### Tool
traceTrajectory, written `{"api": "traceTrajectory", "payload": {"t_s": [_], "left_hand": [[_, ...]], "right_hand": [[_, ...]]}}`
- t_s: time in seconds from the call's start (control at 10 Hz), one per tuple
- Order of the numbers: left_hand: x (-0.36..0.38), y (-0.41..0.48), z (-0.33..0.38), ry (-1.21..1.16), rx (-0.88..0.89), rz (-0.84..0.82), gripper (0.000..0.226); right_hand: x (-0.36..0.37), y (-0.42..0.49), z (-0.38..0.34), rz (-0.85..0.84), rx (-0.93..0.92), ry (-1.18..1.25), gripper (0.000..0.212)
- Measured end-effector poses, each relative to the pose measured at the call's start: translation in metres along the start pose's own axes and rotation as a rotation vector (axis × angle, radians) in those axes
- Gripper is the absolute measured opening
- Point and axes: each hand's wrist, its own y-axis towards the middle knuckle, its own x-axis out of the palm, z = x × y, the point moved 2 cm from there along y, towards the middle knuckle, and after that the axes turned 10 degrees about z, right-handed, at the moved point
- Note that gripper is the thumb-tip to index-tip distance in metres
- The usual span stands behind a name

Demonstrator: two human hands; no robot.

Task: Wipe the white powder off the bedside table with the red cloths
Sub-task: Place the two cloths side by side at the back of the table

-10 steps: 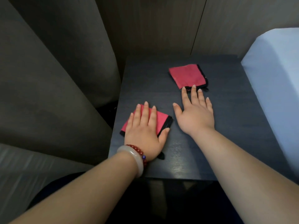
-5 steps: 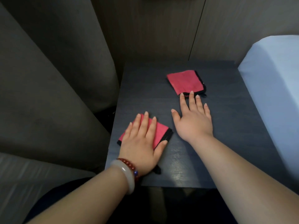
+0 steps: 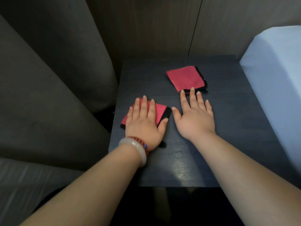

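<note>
Two folded red cloths with black trim lie on the dark bedside table (image 3: pixel 228 128). My left hand (image 3: pixel 145 123) lies flat with straight fingers on the near red cloth (image 3: pixel 160 111) at the table's left edge and covers most of it. My right hand (image 3: pixel 194 116) is flat on the table top, fingers spread. Its middle fingertips touch the near edge of the far red cloth (image 3: pixel 185 78). A pale smear shows on the table's near part (image 3: pixel 180 168); I cannot tell whether it is powder or glare.
A white bed (image 3: pixel 275 79) borders the table on the right. Grey curtain folds (image 3: pixel 48 79) hang close on the left. A wood-panelled wall (image 3: pixel 162 26) stands behind the table.
Both hands have stayed on their spots; my right fingertips reach slightly farther onto the far cloth's edge. The view shifted a little with my head.
</note>
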Motion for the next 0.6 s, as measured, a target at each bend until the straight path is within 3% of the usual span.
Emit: {"api": "traceTrajectory", "payload": {"t_s": [0.1, 0.3, 0.5, 0.6], "left_hand": [[-0.002, 0.001, -0.006, 0.028, 0.037, -0.006, 0.08], [-0.003, 0.076, -0.023, 0.075, -0.079, -0.166, 0.08], [-0.002, 0.006, -0.01, 0.023, -0.005, -0.027, 0.078], [-0.002, 0.017, -0.014, 0.037, 0.012, -0.021, 0.078]], "right_hand": [[0.0, -0.001, 0.0, 0.003, 0.002, 0.001, 0.067], [-0.002, -0.001, 0.002, -0.016, -0.006, 0.017, 0.067], [-0.002, -0.001, 0.002, -0.01, -0.003, 0.017, 0.068], [-0.001, -0.001, 0.001, -0.001, -0.005, 0.014, 0.068]]}}
